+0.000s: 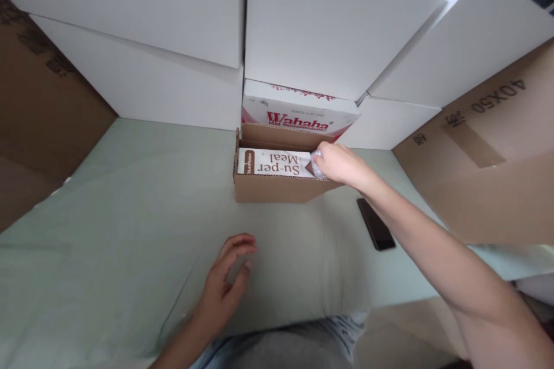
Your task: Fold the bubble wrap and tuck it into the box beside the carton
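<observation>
At the far left, around nine o'clock, a big brown carton (38, 98) leans over the edge of the pale green tabletop (130, 213). Behind it, stacked white boxes (142, 23) wall off the whole back.

Low at six o'clock, the left hand (227, 282) hovers just over the bare tabletop. Its fingers are spread and loosely curved, it holds nothing, and it is well apart from everything else.

Up at twelve o'clock from that hand sits a small open cardboard box (268, 190). A white meal carton (277, 162) lies flat inside it, with its long axis running left to right and its printed side up. A red-lettered box (298, 112) stands just behind, touching the small box's back flap.

The right hand (341, 164) is clearly the nearer one. It reaches in from four o'clock, and its fingers are closed down on the right end of the meal carton. A scrap of crinkled clear wrap (317, 162) shows under the fingertips. From this hand the carton stretches away toward nine o'clock, so the hold is at one end rather than the middle.

A dark phone (375, 223) lies flat on the tabletop just under the right forearm. A second brown carton (489, 155) stands at three o'clock.
</observation>
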`<act>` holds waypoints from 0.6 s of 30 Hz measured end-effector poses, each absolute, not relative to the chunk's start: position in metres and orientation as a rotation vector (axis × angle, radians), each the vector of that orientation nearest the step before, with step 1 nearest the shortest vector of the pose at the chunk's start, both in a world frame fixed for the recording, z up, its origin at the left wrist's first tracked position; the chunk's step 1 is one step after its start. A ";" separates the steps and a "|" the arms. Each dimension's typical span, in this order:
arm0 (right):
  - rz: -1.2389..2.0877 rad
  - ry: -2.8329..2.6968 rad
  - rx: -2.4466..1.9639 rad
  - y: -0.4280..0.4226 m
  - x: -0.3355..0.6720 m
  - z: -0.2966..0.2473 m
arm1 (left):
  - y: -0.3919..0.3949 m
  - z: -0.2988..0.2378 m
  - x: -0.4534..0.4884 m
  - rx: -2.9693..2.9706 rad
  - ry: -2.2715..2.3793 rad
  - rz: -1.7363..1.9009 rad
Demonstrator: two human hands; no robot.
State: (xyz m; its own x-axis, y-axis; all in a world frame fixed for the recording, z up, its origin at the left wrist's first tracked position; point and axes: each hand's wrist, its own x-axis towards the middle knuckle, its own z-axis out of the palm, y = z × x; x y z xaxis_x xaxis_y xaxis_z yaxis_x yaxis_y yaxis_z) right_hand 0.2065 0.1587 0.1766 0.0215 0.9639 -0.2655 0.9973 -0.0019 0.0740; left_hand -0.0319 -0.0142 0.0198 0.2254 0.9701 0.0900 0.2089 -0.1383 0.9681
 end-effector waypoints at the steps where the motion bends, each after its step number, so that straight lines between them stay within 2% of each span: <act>1: -0.240 2.042 2.036 0.158 0.207 0.178 | -0.014 0.020 -0.031 1.564 1.145 1.023; 4: -0.344 2.112 1.984 0.158 0.214 0.186 | -0.013 0.021 -0.032 1.593 1.153 1.044; 8: -0.183 2.219 1.946 0.158 0.223 0.193 | -0.014 0.020 -0.036 1.601 1.181 1.055; 18: -0.123 2.130 1.733 0.171 0.205 0.174 | -0.010 0.016 -0.045 1.581 1.226 1.068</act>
State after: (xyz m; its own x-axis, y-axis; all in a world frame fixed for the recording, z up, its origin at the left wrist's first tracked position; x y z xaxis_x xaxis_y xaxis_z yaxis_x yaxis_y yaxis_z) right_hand 0.2048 0.1708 0.1735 -0.1589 0.9228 -0.3510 0.9570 0.2313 0.1749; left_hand -0.0450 -0.0098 0.0160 0.1559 0.9799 0.1245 0.2578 -0.1621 0.9525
